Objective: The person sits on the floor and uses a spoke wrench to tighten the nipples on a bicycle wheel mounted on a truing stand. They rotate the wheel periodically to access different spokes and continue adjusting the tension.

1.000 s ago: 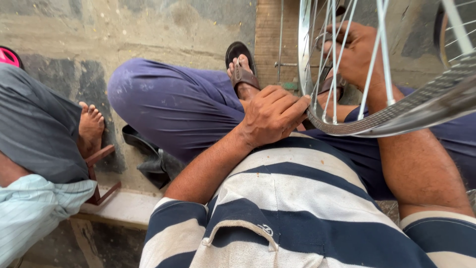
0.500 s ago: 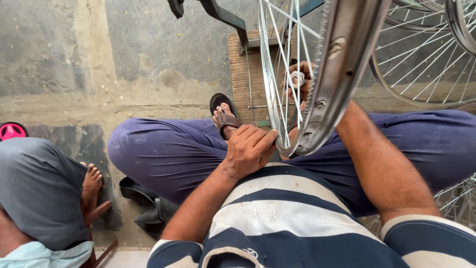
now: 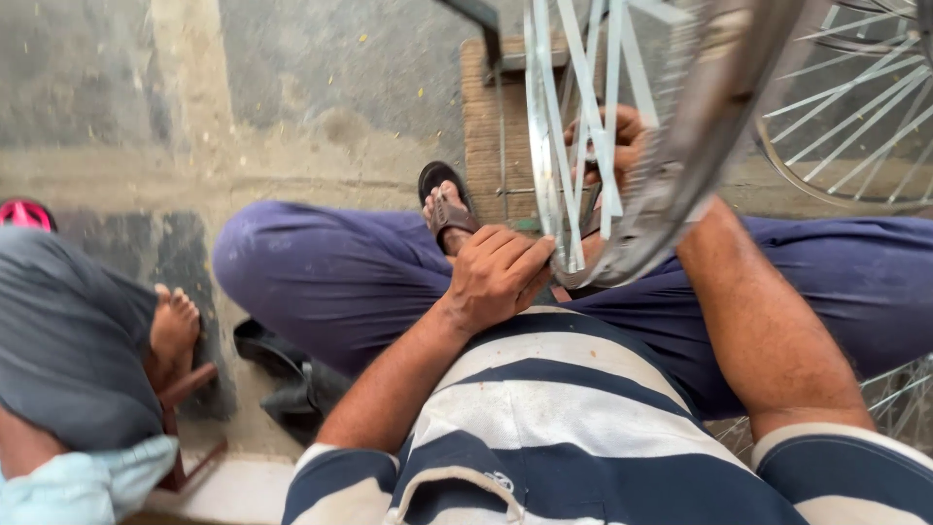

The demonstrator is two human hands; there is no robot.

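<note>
Metal wheel rim (image 3: 680,185) upright over lap. Left hand (image 3: 496,277) curled, fingertips pinching rim's lower edge. Right hand (image 3: 622,146) behind spokes (image 3: 573,117), fingers curled, exact hold unclear. Sandal (image 3: 442,199) beside.

Soft even daylight, faint shadows; near wheel rim (image 3: 680,185) motion-blurred

Left hand (image 3: 496,275) low by lap, fingers curled; right hand (image 3: 614,146) raised, forearm extended forward.

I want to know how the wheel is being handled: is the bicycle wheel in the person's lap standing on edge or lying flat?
On edge: the bicycle wheel rises from the lap, left hand at its rim, right hand behind the spokes.
</note>
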